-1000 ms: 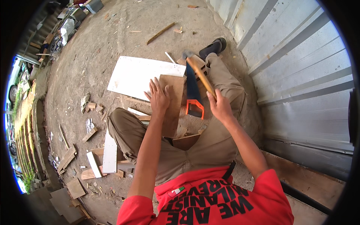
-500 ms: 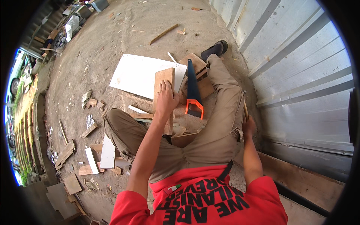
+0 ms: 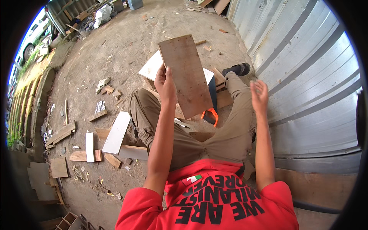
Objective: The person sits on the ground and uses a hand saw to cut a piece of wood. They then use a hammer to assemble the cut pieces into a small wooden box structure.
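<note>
The left hand [image 3: 165, 85] holds a flat rectangular brown wooden board [image 3: 186, 74] by its left edge, grip closed around it, raised above the lap and tilted. The right hand [image 3: 259, 94] is empty, fingers spread wide, lifted near the corrugated metal wall [image 3: 306, 76]. A handsaw with an orange handle [image 3: 211, 109] lies on the dirt floor [image 3: 126, 50] between the legs, beside a white rectangular panel [image 3: 151, 67].

Open air is left between the raised brown board [image 3: 186, 74] and the corrugated metal wall [image 3: 306, 84], which closes off the right. Below, the way is blocked by the legs [image 3: 214, 138], a handsaw [image 3: 211, 109] and a white panel [image 3: 151, 66]; wood scraps [image 3: 115, 134] are scattered across the floor on the left.
</note>
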